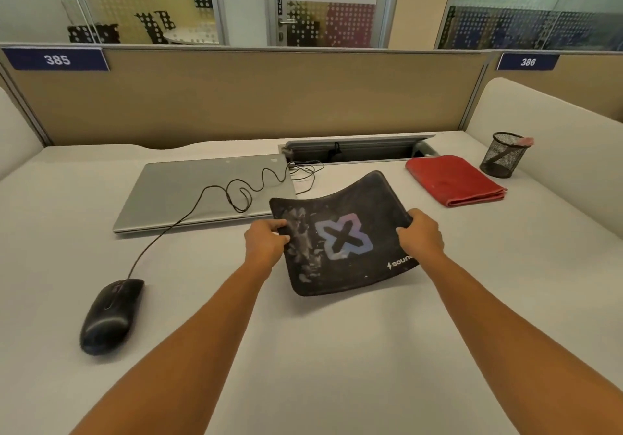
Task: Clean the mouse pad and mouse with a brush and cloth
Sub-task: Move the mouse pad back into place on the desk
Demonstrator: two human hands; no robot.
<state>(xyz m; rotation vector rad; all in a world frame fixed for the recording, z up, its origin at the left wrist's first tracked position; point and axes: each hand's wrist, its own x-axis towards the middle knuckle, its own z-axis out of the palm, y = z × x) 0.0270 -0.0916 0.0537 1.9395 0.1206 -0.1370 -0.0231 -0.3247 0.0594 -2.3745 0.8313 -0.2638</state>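
Observation:
A black mouse pad [340, 235] with a pale X logo and whitish dust smears is lifted off the desk and bowed upward at its far and near edges. My left hand [264, 242] pinches its left edge. My right hand [423, 234] grips its right edge. A black wired mouse [109, 316] lies on the desk at the near left, apart from both hands. A folded red cloth [455, 180] lies at the back right. A black mesh cup [504, 159] beyond the cloth holds a dark handle with a pink tip; I cannot tell if it is the brush.
A closed grey laptop [188, 191] lies behind the pad, with the mouse cable [236, 191] looping over it to an open cable trough [354, 151]. A tan partition closes the back; cream side panels flank the white desk [320, 350].

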